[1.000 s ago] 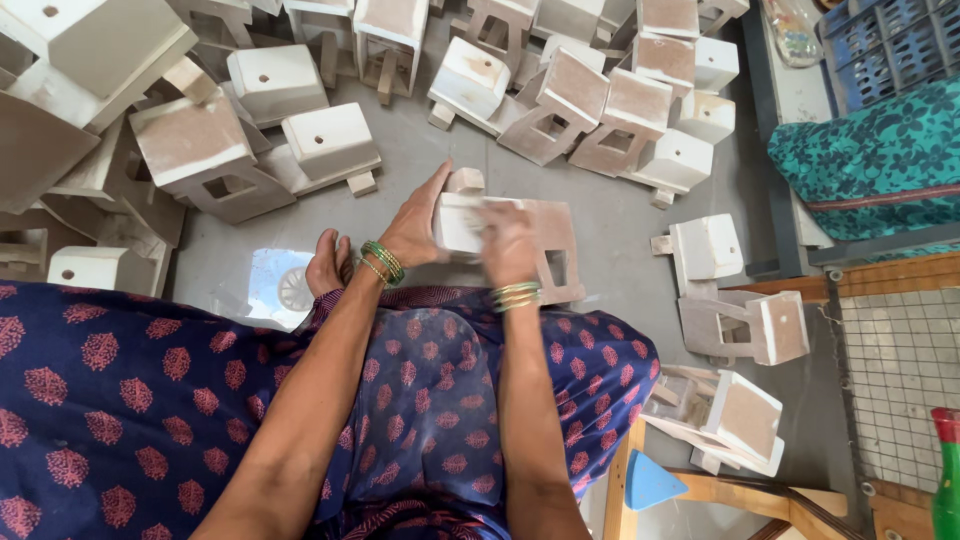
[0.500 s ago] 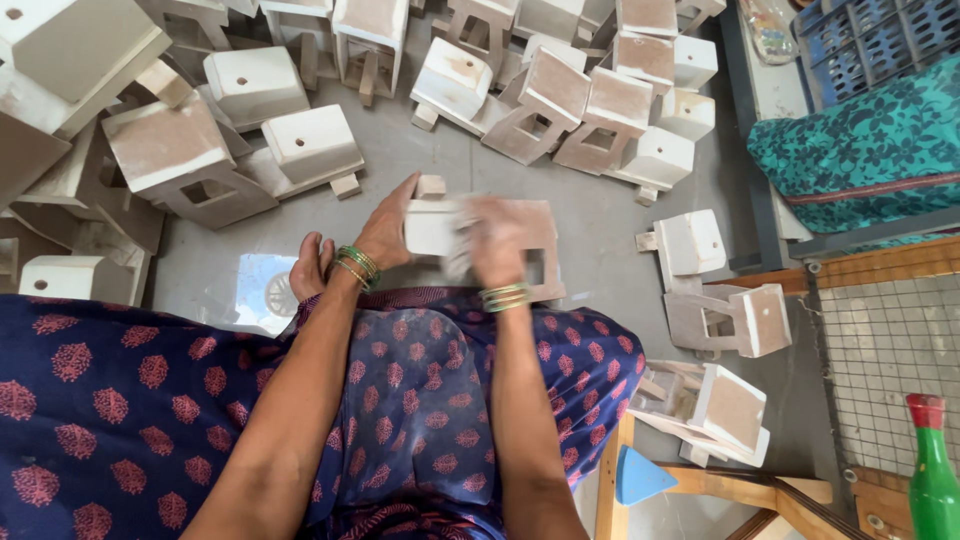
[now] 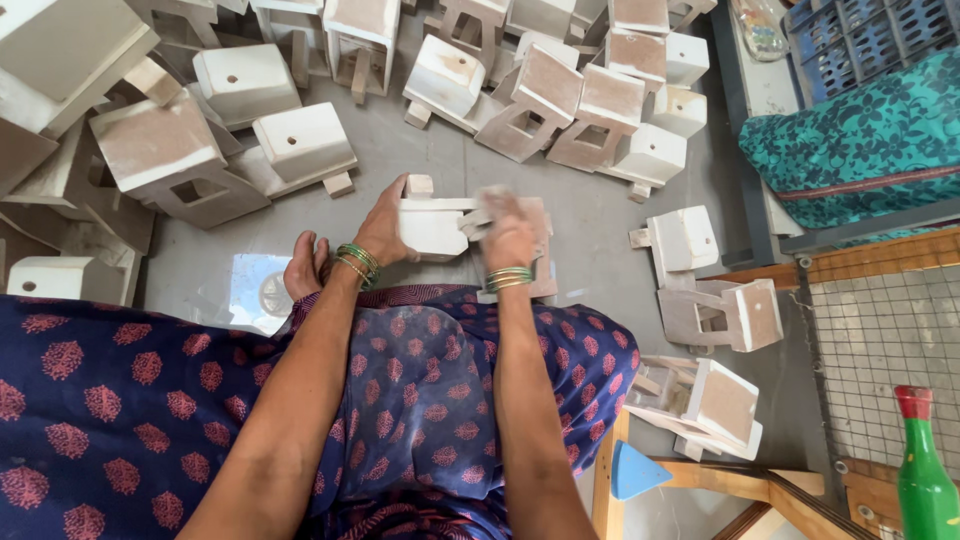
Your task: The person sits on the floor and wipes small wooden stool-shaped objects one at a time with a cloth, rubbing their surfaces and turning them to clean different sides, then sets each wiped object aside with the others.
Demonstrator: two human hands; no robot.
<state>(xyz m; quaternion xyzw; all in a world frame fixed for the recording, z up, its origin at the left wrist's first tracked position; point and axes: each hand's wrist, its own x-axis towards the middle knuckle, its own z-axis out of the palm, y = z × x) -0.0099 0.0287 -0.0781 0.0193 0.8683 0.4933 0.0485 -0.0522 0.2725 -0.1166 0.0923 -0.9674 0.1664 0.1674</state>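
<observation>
White box (image 3: pixel 432 226) — between both hands (left (image 3: pixel 385 225), right (image 3: pixel 508 232)).

The right hand (image 3: pixel 508 228) is blurred, its fingers indistinct, and hides part of the white box (image 3: pixel 432 226). The green bottle (image 3: pixel 924 470) is cut off at the bottom edge.
</observation>
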